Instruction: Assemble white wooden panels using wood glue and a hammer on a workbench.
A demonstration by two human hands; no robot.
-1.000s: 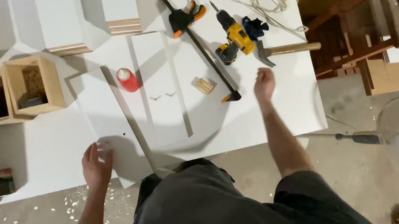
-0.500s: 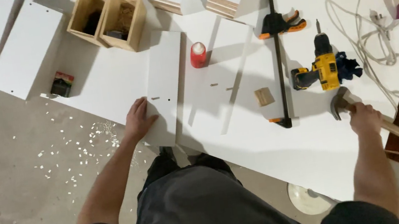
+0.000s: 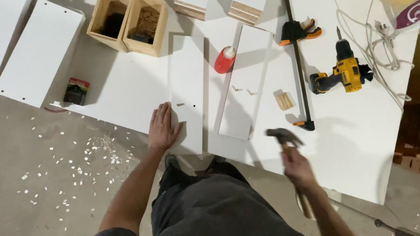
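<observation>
My left hand (image 3: 164,129) lies flat on the near end of a long white panel (image 3: 187,83) on the white table (image 3: 364,135). My right hand (image 3: 299,168) grips the wooden handle of a claw hammer (image 3: 284,136), raised over the table's near edge and blurred. A second white panel (image 3: 244,83) lies beside the first, with small wooden dowels (image 3: 243,90) on it. A red glue bottle (image 3: 224,60) stands between the two panels.
A yellow cordless drill (image 3: 342,73), a long bar clamp (image 3: 294,36), a small wood block (image 3: 284,100) and a white cable (image 3: 374,47) lie to the right. Two wooden boxes (image 3: 128,20) sit at the back left. More white panels (image 3: 23,50) and wood chips lie on the floor.
My right hand has carried the hammer from the far right edge of the table toward the middle. My left hand stays on the panel. The view has shifted slightly.
</observation>
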